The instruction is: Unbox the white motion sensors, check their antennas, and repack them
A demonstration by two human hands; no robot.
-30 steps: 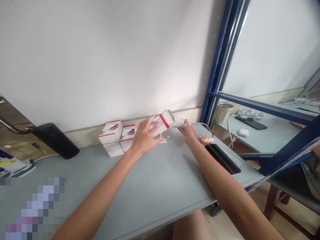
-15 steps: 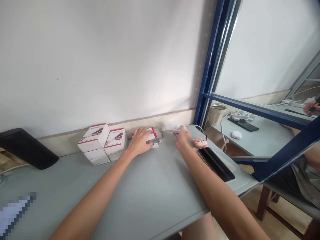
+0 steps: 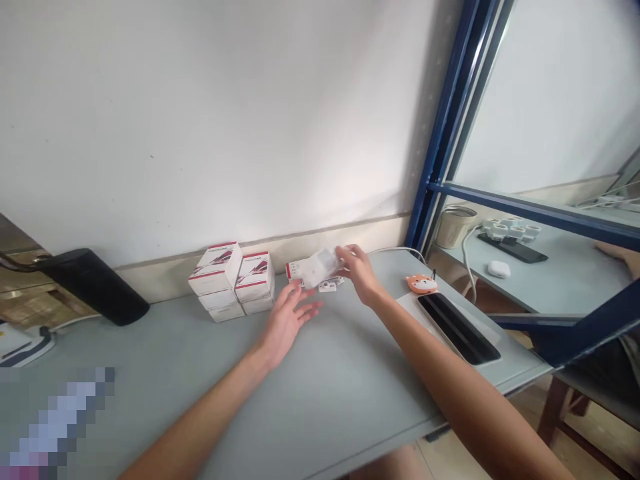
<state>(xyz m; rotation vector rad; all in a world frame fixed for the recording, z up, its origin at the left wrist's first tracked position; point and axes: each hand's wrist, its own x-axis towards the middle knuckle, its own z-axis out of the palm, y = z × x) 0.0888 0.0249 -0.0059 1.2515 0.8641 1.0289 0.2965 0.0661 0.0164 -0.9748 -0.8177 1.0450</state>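
Observation:
My right hand (image 3: 364, 275) pinches the edge of a translucent white plastic packet or tray (image 3: 319, 268), held above the back of the desk. Facing it, my left hand (image 3: 286, 323) is open, palm turned inward and fingers apart. Its fingertips come close to the packet's lower left end; whether they touch cannot be made out. Partly hidden behind the packet lies a red-and-white box (image 3: 291, 269). Small white pieces (image 3: 328, 287) rest on the desktop just below the packet. Left of my hands stand stacked white boxes (image 3: 215, 272) with red edges.
A black cylinder (image 3: 97, 287) leans at the left. On the right of the grey desk (image 3: 330, 380) lie a phone (image 3: 459, 328) and an orange animal-faced item (image 3: 421, 284). Past the blue frame (image 3: 440, 133) are a beige cup (image 3: 455, 228), a white case (image 3: 499, 269) and another person's arm (image 3: 617, 257).
My right hand has carried the plastic packet left, in front of the red-and-white box. My left hand has come off that box, drawn nearer to me and turned its palm inward. The view has shifted.

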